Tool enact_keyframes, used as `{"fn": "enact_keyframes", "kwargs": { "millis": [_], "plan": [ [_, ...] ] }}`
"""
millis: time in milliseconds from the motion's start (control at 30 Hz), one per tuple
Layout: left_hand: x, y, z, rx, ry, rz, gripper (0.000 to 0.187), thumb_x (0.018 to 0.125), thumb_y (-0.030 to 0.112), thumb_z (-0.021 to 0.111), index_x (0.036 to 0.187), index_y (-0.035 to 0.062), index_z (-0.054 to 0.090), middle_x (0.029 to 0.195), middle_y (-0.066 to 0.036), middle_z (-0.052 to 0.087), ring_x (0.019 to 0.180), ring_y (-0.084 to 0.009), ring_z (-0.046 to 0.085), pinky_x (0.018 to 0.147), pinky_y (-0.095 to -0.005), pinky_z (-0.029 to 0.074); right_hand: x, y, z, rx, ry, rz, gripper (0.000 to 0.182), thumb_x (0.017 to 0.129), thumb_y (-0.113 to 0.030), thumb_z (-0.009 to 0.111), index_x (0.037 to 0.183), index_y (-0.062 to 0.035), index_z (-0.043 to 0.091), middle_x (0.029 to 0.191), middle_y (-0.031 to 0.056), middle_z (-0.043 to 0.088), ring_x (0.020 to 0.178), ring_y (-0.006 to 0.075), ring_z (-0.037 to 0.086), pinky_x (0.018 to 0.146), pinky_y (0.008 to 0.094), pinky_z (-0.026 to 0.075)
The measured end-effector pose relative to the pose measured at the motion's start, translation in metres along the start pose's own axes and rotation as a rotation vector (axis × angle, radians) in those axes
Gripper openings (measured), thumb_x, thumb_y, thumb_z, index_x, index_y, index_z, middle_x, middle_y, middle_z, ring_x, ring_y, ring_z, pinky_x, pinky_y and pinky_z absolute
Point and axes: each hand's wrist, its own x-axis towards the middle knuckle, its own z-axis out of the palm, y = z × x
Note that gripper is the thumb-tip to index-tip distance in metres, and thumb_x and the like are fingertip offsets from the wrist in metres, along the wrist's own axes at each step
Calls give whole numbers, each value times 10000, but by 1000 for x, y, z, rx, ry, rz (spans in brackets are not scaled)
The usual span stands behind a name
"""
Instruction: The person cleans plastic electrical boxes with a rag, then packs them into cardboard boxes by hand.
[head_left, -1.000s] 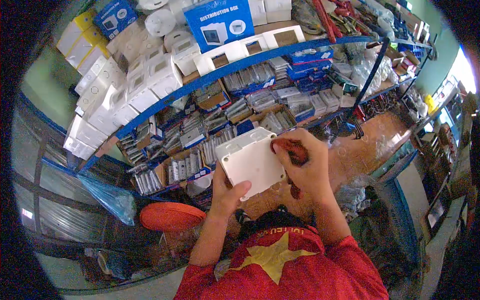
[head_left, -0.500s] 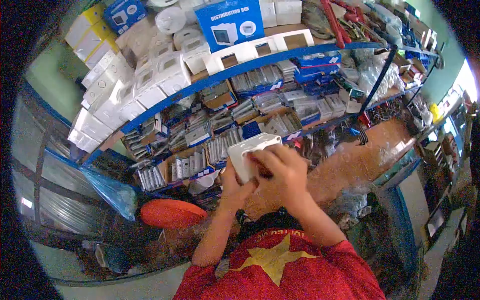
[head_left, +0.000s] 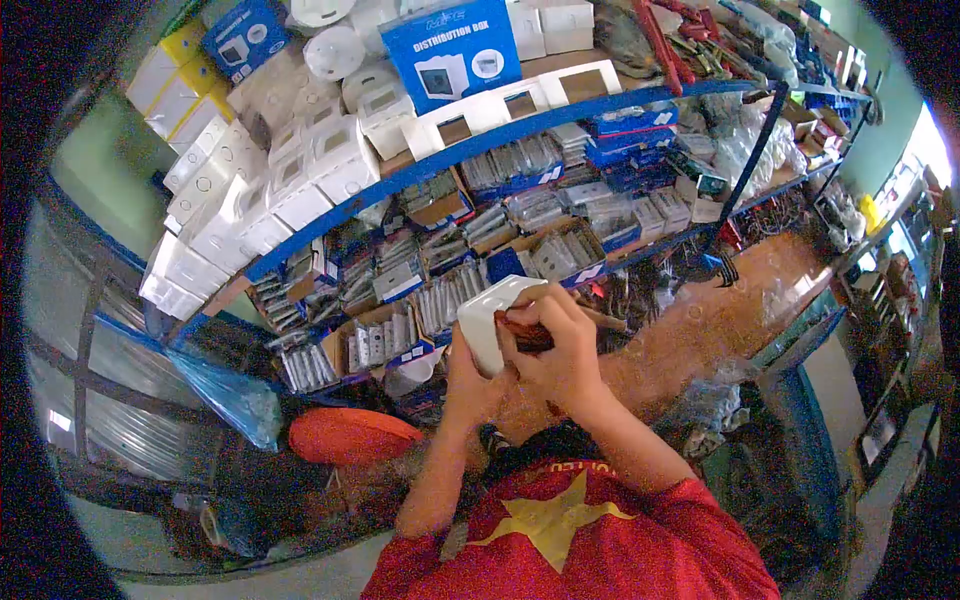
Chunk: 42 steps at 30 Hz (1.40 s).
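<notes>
A white plastic box (head_left: pixel 483 335) is held up in front of my chest, tilted, with its broad side facing the shelf. My left hand (head_left: pixel 470 382) grips it from below and the left, fingers wrapped round its edge. My right hand (head_left: pixel 560 350) is closed on a brush (head_left: pixel 528 336) with dark reddish-brown bristles, pressed close against the box's right side. What looks like its tan handle sticks out to the right past my knuckles. The fingertips of both hands are partly hidden by the box and the brush.
A blue-framed shelf (head_left: pixel 400 166) curves ahead, with white boxes (head_left: pixel 340 160) and a blue distribution box carton (head_left: pixel 450 65) on top. Below are trays of packed switch plates (head_left: pixel 380 342). A red-orange round stool (head_left: pixel 352 435) stands lower left, and a blue plastic bag (head_left: pixel 235 400) hangs beside the shelf.
The white box has turned slightly, and my right hand has shifted a little left and down along its side. More of the brush now shows. The view has moved slightly.
</notes>
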Motion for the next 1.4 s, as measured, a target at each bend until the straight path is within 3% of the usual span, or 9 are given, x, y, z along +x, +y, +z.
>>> {"fn": "enact_keyframes", "kwargs": {
  "millis": [233, 433, 567, 633, 800, 967, 1100, 1267, 1400],
  "plan": [
    [-13, -29, -2, -172, -59, -183, 716, 680, 142, 725, 1303, 14, 396, 1156, -132, 572, 1063, -243, 566, 915, -380, 455, -7, 40, -12, -9, -66, 147, 189, 674, 0, 740, 742, 3, 563, 797, 119, 615, 720, 236, 606, 664, 299, 481],
    [-7, -16, -25, -564, 12, -200, 748, 669, 238, 699, 1321, 5, 415, 1204, -122, 557, 1095, -231, 560, 935, -357, 457, -18, 70, -41, 126, 266, 445, 173, 718, -53, 760, 795, -20, 609, 746, 64, 603, 719, 154, 598, 645, 267, 476],
    [-3, -9, -17, -351, 10, -230, 690, 697, 213, 721, 1294, 14, 437, 1204, -104, 554, 1085, -223, 560, 923, -338, 454, -4, 5, -33, -230, 163, -153, 268, 654, 1, 752, 896, -43, 647, 912, 98, 590, 837, 233, 603, 692, 305, 500],
    [-4, -12, -9, -189, -19, -121, 715, 691, 211, 739, 1304, 20, 428, 1208, -102, 551, 1080, -224, 562, 930, -343, 450, -11, 1, -14, -90, -24, -184, 334, 611, -13, 766, 926, -64, 665, 944, 112, 578, 876, 276, 591, 710, 333, 509],
    [-12, -13, -26, -604, -30, -151, 770, 655, 186, 732, 1331, 19, 404, 1227, -97, 545, 1140, -236, 549, 982, -367, 437, 8, 65, -30, -284, 95, 97, 170, 717, -69, 756, 861, -21, 681, 842, 127, 608, 736, 283, 629, 646, 340, 513],
    [-6, -5, -22, -453, 32, -273, 737, 717, 241, 722, 1335, 8, 394, 1192, -113, 554, 1076, -209, 561, 916, -347, 459, -1, 26, -17, 233, 418, 265, 300, 697, -60, 768, 959, -36, 625, 924, 104, 612, 801, 231, 612, 736, 310, 494],
    [-10, -17, -22, -395, -33, -97, 772, 705, 318, 754, 1318, 11, 399, 1187, -120, 557, 1082, -217, 563, 921, -357, 456, 16, 12, -17, -193, 174, -105, 380, 703, -94, 756, 1054, -71, 611, 1001, 144, 590, 873, 289, 614, 777, 327, 500],
    [-4, -12, -24, -345, -11, -35, 908, 612, 491, 779, 1274, -26, 432, 1176, -137, 567, 1056, -232, 581, 915, -363, 456, 6, 27, -27, 107, -184, 368, 280, 724, -74, 696, 985, -22, 608, 849, 149, 671, 778, 272, 671, 768, 331, 517],
    [-8, -16, -22, -205, -52, -77, 861, 642, 440, 783, 1286, -13, 436, 1161, -121, 567, 1047, -216, 567, 912, -362, 448, 4, 43, -38, 156, -225, 320, 306, 720, -60, 691, 1001, -33, 575, 834, 148, 674, 796, 267, 680, 748, 340, 522]
  ]
}}
